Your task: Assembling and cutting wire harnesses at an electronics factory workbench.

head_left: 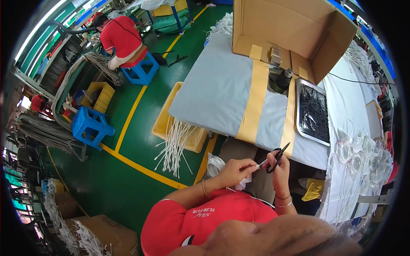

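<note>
In front of my body, over my lap, both hands are close together. My left hand (235, 171) is closed in a pinch on the end of a thin white cable (259, 165). Scissors with black handles (277, 158) are in my right hand (280, 176), their blades pointing up and away toward the table. The right fingertips come close to the cable end; whether they touch it is too small to tell. Beside my left wrist, a coiled white cable (215, 164) in clear plastic lies at my lap.
The grey-covered table (209, 81) ahead bears a metal tray of short black pieces (313, 112), a heat gun (283, 79) and a cardboard box (277, 25). Bagged cable coils (356, 149) lie right. A yellow bin (197, 141) holds white cables; a co-worker (124, 40) sits far left.
</note>
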Available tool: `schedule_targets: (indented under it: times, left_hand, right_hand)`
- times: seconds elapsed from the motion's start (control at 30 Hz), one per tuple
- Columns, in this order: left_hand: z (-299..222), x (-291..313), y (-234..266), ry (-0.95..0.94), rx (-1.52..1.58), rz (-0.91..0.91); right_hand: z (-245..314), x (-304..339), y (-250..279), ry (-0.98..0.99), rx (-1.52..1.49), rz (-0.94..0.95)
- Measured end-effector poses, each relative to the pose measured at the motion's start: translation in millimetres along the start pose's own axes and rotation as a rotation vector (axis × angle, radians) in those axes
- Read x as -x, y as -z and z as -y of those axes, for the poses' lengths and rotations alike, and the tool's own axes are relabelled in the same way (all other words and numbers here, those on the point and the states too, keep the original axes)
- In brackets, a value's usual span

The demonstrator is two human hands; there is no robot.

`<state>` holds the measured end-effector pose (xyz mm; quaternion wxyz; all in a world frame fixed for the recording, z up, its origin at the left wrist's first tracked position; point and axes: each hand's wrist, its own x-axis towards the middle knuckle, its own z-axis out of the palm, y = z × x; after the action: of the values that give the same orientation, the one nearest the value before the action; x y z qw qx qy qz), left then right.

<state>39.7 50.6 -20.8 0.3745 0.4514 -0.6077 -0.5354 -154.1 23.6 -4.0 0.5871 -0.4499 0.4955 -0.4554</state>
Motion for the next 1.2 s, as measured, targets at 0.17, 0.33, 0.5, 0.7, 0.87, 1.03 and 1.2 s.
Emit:
schedule_targets:
  times: [0.17,0.33,0.5,0.7,0.87,1.03,1.2]
  left_hand:
    - [0.5,-3.4,-0.8,-0.024,-0.003,-0.048]
    - [-5.4,0.1,-5.4,-0.026,0.002,-0.053]
    - [-3.4,-2.0,-6.1,0.010,0.100,-0.009]
    - [3.2,-4.6,11.9,0.126,0.256,0.089]
    - [5.9,-7.4,17.7,0.158,0.311,0.135]
    - [4.8,-5.6,9.5,0.162,0.304,0.106]
    - [2.2,-3.6,6.2,0.161,0.272,0.053]
  right_hand:
    - [-3.8,12.0,-9.2,0.087,0.034,0.096]
    - [-10.1,15.9,-4.3,0.074,0.003,0.088]
    - [-3.9,15.6,1.3,-0.099,-0.048,0.084]
    - [-6.4,-0.6,-10.8,-0.264,-0.219,0.159]
    - [-13.3,-7.7,-13.7,-0.292,-0.318,0.184]
    - [-20.6,0.5,-2.2,-0.249,-0.300,0.175]
    - [-12.7,18.1,10.9,-0.018,0.111,0.226]
